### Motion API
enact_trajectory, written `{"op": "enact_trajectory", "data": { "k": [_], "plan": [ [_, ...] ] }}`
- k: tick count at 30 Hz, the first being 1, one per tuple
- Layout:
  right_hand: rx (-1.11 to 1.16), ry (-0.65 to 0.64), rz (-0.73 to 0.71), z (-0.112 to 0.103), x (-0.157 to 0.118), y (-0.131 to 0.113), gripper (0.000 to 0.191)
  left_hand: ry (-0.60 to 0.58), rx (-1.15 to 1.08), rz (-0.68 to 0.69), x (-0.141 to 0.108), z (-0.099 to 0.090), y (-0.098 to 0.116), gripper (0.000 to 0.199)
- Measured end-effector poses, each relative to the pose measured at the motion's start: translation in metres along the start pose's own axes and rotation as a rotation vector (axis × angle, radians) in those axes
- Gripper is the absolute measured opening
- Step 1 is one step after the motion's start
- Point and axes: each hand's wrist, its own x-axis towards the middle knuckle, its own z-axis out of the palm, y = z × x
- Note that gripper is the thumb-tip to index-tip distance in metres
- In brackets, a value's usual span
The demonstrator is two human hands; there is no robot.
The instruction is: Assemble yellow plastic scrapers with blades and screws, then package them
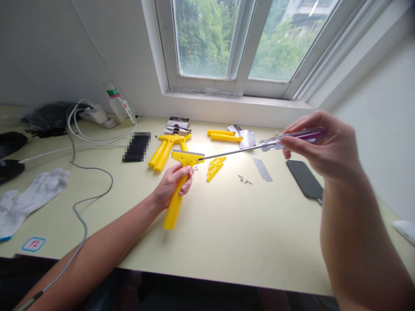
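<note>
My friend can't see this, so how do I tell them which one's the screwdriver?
Find the big window, then look down at the pale yellow desk below it. There, the right hand holds a screwdriver with a clear, purple-striped handle. Nothing else has its long thin metal shaft, which reaches the yellow scraper in the left hand.

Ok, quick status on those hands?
Left hand holding yellow scraper. Right hand holding screwdriver, tip at scraper head. Small screws lying nearby.

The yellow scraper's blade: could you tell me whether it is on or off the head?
On: the metal blade sits along the top edge of the yellow scraper held in the left hand.
</note>
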Motion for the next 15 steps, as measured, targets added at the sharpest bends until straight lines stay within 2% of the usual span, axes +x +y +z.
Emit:
{"op": "enact_trajectory", "data": {
  "k": [11, 15],
  "plan": [
    [-0.038, -0.033, 0.048, 0.003, -0.001, 0.006, 0.023, -0.012, 0.014, -0.009, -0.001, 0.0, -0.001, 0.025],
    [-0.105, -0.037, -0.04, 0.005, -0.004, -0.005, 0.024, 0.003, 0.017, -0.009, 0.001, -0.002, -0.002, 0.025]
  ]
}}
